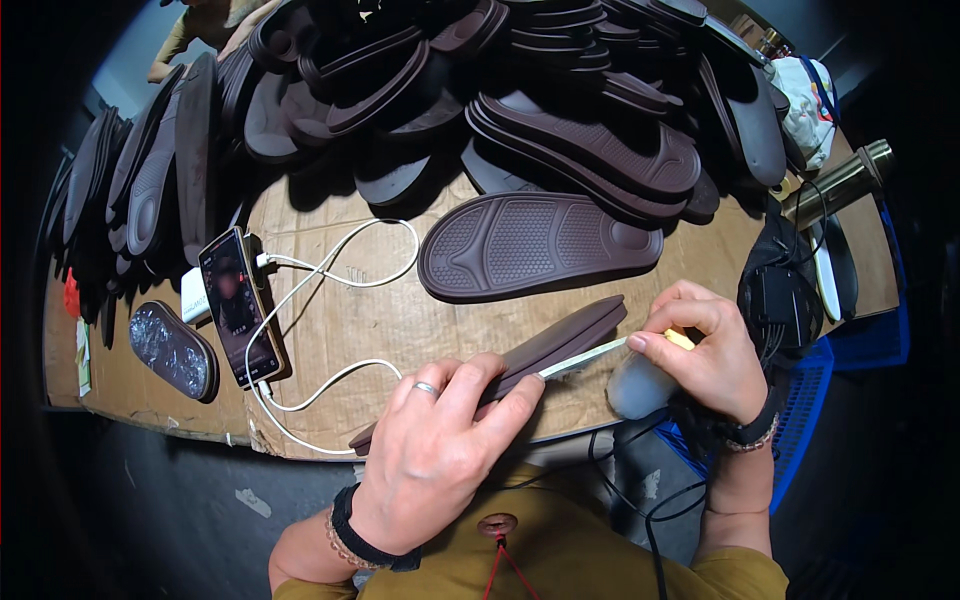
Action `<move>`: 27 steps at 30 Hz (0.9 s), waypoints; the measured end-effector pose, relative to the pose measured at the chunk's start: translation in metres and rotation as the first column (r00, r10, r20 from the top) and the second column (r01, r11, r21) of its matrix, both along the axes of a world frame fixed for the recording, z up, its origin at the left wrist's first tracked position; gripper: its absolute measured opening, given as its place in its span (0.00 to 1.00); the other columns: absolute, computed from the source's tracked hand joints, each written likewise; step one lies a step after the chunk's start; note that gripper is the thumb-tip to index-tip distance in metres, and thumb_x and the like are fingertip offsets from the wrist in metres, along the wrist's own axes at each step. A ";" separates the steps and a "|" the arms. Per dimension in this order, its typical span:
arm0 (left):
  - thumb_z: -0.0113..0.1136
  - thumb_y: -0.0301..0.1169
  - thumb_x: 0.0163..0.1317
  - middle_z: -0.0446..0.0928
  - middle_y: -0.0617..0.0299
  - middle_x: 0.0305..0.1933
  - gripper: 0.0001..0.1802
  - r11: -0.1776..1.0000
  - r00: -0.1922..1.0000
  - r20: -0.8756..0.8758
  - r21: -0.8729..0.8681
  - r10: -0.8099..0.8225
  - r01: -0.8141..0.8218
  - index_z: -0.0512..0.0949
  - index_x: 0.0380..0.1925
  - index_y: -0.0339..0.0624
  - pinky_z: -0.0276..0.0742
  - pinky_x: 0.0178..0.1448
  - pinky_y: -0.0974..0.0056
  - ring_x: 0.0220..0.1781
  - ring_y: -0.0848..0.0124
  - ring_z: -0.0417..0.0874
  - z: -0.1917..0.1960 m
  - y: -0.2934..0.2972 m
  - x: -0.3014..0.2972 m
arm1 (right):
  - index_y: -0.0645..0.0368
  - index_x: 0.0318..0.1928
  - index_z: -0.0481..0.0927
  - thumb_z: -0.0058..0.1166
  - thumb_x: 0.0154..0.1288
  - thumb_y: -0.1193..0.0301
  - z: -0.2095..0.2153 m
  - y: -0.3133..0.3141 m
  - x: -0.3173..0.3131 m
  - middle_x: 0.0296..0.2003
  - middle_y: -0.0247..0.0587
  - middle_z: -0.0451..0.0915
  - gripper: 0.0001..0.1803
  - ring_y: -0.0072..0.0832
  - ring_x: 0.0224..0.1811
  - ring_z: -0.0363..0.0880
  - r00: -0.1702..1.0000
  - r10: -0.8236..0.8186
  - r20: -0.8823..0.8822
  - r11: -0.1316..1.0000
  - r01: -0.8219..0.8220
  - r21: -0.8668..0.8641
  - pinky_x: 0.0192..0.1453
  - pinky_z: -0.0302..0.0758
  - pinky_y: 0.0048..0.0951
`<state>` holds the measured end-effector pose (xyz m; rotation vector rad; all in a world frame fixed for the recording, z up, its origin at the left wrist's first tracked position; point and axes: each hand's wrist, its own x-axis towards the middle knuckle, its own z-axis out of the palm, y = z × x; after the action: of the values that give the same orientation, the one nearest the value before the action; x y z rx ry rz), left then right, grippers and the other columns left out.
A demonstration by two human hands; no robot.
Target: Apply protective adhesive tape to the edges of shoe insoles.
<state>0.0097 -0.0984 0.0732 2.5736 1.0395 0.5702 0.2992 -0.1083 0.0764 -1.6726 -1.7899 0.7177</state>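
Note:
My left hand (440,445) is closed on a dark brown shoe sole (560,335), tilted up on its edge at the table's front. My right hand (710,350) pinches a slim tool (590,356) with a yellow handle and a pale flat blade. The blade lies along the sole's near edge, its far end by my left fingertips. Beneath my right hand is a rounded, whitish translucent object (640,388) whose kind I cannot make out. Beyond both hands, another brown sole (540,246) rests flat with its textured face up.
Piled soles (590,140) cover the table's back. A phone (240,305) with white cables (345,280) and a plastic-wrapped oval item (172,350) are left. A black device (785,300), metal cylinder (845,185) and blue crate (805,420) are right. Another person (215,25) is far left.

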 end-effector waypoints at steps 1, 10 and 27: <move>0.62 0.23 0.57 0.79 0.57 0.50 0.24 1.000 1.000 -0.006 0.002 0.000 0.000 0.86 0.56 0.48 0.79 0.53 0.56 0.48 0.58 0.81 0.000 0.000 0.000 | 0.65 0.32 0.88 0.74 0.58 0.71 0.000 0.001 0.000 0.31 0.44 0.83 0.09 0.35 0.34 0.83 1.000 0.006 0.005 1.000 -0.006 -0.002 0.40 0.77 0.34; 0.62 0.28 0.60 0.77 0.61 0.48 0.23 0.998 1.000 -0.013 0.059 -0.017 0.018 0.83 0.58 0.52 0.77 0.49 0.58 0.43 0.63 0.79 -0.004 0.001 0.000 | 0.65 0.31 0.87 0.74 0.59 0.70 -0.001 0.006 -0.002 0.30 0.46 0.82 0.10 0.40 0.33 0.83 0.999 0.022 0.047 1.000 -0.022 0.002 0.40 0.78 0.37; 0.59 0.29 0.62 0.77 0.61 0.49 0.26 1.000 0.995 -0.094 0.012 -0.019 0.020 0.82 0.62 0.54 0.75 0.50 0.57 0.43 0.60 0.79 0.002 -0.002 0.004 | 0.64 0.30 0.87 0.72 0.59 0.68 0.002 0.011 -0.004 0.30 0.48 0.81 0.11 0.46 0.33 0.83 0.991 0.032 0.128 0.999 -0.028 -0.035 0.40 0.78 0.41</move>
<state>0.0141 -0.1005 0.0752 2.6411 1.0422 0.4566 0.2949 -0.0976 0.0779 -1.7519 -1.9053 0.6691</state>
